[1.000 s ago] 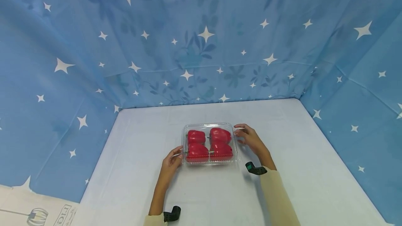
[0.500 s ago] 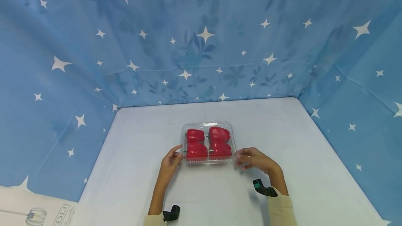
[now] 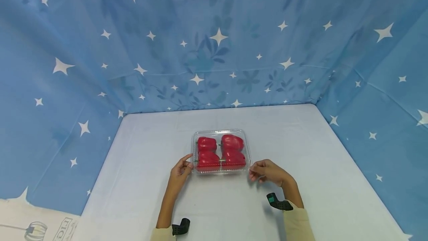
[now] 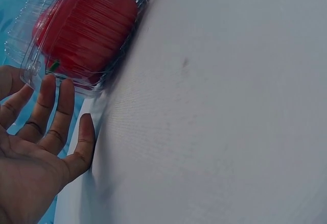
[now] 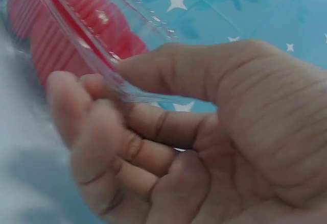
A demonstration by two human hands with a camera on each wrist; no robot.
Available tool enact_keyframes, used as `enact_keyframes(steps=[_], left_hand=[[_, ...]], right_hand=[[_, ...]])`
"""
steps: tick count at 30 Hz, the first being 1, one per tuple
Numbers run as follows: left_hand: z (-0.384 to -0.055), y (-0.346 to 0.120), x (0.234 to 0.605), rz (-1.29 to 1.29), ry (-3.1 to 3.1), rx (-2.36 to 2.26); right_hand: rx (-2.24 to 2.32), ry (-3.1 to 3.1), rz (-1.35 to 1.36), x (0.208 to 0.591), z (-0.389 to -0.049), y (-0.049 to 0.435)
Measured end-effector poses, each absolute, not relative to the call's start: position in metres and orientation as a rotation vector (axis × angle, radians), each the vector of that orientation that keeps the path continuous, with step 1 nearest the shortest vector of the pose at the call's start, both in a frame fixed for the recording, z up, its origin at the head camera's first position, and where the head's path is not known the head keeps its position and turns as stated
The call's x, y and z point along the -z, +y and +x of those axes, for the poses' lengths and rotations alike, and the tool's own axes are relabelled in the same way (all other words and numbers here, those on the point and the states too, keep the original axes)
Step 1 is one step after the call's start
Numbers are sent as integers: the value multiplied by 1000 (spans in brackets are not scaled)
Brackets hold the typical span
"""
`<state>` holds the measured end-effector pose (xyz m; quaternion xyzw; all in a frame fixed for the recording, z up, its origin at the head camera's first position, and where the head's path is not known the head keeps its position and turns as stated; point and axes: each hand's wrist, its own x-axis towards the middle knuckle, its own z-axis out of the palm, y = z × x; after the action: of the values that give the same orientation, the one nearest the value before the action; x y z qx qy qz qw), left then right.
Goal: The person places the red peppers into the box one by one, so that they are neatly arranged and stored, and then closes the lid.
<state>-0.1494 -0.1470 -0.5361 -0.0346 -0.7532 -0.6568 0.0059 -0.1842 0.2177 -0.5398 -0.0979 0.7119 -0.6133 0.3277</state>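
Observation:
A clear plastic clamshell container [image 3: 220, 173] sits on the white table, its lid down over several red bell peppers [image 3: 232, 143]. My left hand [image 3: 179, 170] is at its left side; in the left wrist view the fingertips [image 4: 65, 89] touch the container's corner, spread and only slightly bent. At the front right corner, my right hand [image 3: 269, 171] pinches the container's rim. The right wrist view shows the thumb [image 5: 168, 71] on top of the clear plastic edge and curled fingers beneath it.
The white table [image 3: 150, 133] extends around the container on all sides. A blue curtain [image 3: 217, 66] with white stars stands behind and along both sides. Cream printed cloth [image 3: 36, 220] shows at the lower left.
My right hand has moved from the container's upper right side down to its front right corner and now pinches the rim. My left hand has stayed at the left side.

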Motion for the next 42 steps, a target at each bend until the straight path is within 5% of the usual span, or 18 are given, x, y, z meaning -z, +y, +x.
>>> enact_keyframes(steps=[20, 31, 37, 42], left_hand=[[-149, -150, 535, -69, -2403, 2059], [-156, -148, 571, -51, -2407, 1959], [-149, -145, 570, -96, -2407, 2018], [-144, -142, 568, -130, -2387, 2116]], right_hand=[[1791, 1753, -377, 559, -176, 214], [1632, 1899, -258, 549, -178, 222], [1679, 2163, -57, 537, -191, 208], [1629, 2385, -142, 527, -212, 190]])
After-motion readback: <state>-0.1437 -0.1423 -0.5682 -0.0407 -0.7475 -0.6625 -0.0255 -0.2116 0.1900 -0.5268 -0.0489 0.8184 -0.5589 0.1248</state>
